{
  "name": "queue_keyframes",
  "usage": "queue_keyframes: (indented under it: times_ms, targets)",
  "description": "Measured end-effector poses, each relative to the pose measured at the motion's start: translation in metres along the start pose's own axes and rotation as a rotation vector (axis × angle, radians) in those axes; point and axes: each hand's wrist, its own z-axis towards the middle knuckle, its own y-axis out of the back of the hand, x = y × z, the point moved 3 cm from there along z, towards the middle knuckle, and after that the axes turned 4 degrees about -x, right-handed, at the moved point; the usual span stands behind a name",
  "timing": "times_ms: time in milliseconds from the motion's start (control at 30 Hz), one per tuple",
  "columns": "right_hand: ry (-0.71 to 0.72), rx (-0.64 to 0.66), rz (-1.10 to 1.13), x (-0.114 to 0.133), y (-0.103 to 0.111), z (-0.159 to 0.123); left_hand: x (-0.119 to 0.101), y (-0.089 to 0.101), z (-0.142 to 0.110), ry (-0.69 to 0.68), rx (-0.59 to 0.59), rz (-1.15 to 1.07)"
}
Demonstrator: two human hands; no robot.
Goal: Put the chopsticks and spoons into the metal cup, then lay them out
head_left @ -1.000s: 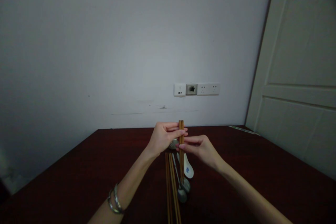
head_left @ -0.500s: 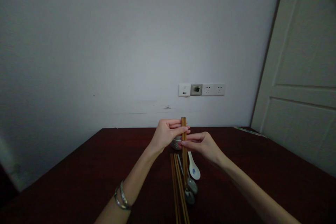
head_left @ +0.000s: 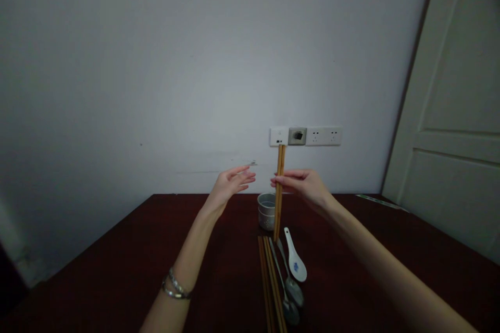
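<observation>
A pair of wooden chopsticks stands almost upright, pinched near the upper part by my right hand. Their lower tips hang in front of a grey metal cup with a perforated lower part. To the left, my left hand is in the air with fingers apart, touching nothing. On the table below lie more wooden chopsticks, two metal spoons and a white ceramic spoon with a blue mark.
The dark red table meets a pale wall at its far edge. Wall sockets sit above it. A door stands at the right, and a flat strip lies near the table's far right corner.
My left hand has let go of the chopsticks and moved left, its fingers opening. My right hand has raised the chopsticks, and the cup shows more fully now.
</observation>
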Motion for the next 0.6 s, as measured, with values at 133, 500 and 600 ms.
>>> queue_keyframes:
  times_ms: [133,500,600]
  targets:
    - [0.123,-0.046,-0.002,0.015,0.016,0.053,0.057,0.037,0.031,0.123,-0.101,0.001]
    - [0.039,-0.088,-0.018,-0.060,0.021,0.128,0.209,0.113,0.047,0.608,-0.305,0.009]
    - [-0.007,-0.064,-0.005,-0.087,0.022,0.130,0.213,0.115,0.046,0.622,-0.308,0.010]
